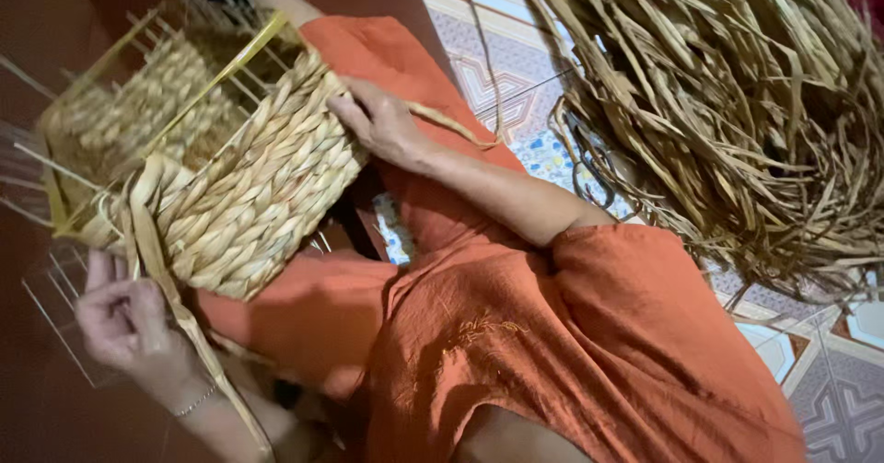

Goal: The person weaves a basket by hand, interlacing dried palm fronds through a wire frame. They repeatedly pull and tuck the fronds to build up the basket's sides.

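A half-woven basket of thick, pale golden braided fibre [249, 187] rests on the person's lap, tilted on its side, with thin stiff upright ribs sticking out of its open top toward the upper left. The lap is covered by an orange cloth garment [571, 334].

The left hand [120, 320], a thin bracelet at its wrist, sits just below the lower left corner of the basket. Its fingers are curled narrowly around a long flat strand of dried tan leaf [170, 288], which runs from the basket's edge down past the wrist.

The right hand [378, 122] lies against the basket's upper right side, fingers pressed flat on the braided wall and thumb tucked in; a second curling dried strand [460, 127] trails from under it toward the right, though whether the hand actually pinches it cannot be told.

A large loose heap of dried tan leaf strips [737, 104] lies on the patterned tiled floor [847, 389] at the upper right, well apart from the basket.
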